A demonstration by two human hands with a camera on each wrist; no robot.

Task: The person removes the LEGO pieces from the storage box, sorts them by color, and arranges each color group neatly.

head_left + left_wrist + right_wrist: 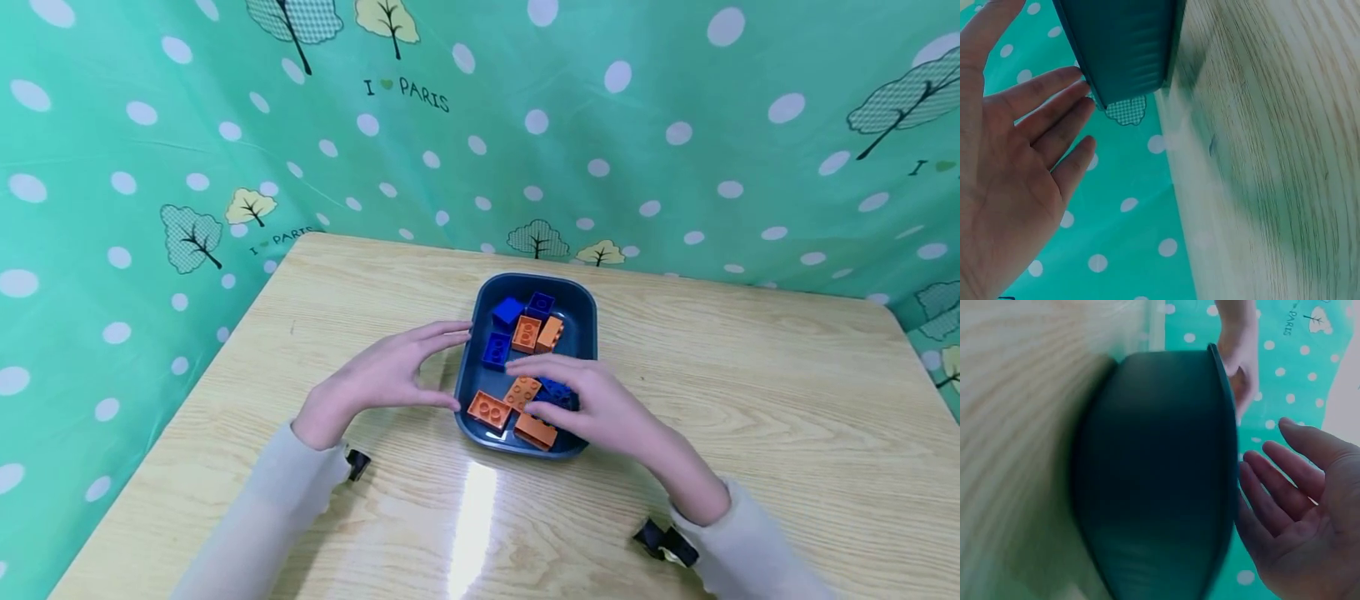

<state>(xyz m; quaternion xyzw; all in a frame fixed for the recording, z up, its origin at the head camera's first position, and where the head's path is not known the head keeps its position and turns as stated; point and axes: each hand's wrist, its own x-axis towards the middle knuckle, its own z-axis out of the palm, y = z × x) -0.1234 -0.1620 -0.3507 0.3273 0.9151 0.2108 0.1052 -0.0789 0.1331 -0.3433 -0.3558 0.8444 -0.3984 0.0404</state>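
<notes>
A dark blue tray (pixel 579 321) with rounded corners holds several orange and blue toy building bricks. At its far end lie blue bricks (pixel 508 312) beside an orange brick (pixel 527 333); more orange bricks (pixel 489 410) lie at the near end. My left hand (pixel 393 371) is at the tray's left side, fingers and thumb extended and spread along the rim, holding nothing. Over the tray's right side reaches my right hand (pixel 596 404), its fingers relaxed above the bricks and partly hiding a blue brick (pixel 555 390). In the right wrist view its palm is bare, beside the tray wall (pixel 1154 475).
The tray stands on a light wood-grain table (pixel 750 400). Behind and to the left hangs a green curtain (pixel 420 167) with white dots and tree prints. Black straps (pixel 663 542) show at both cuffs.
</notes>
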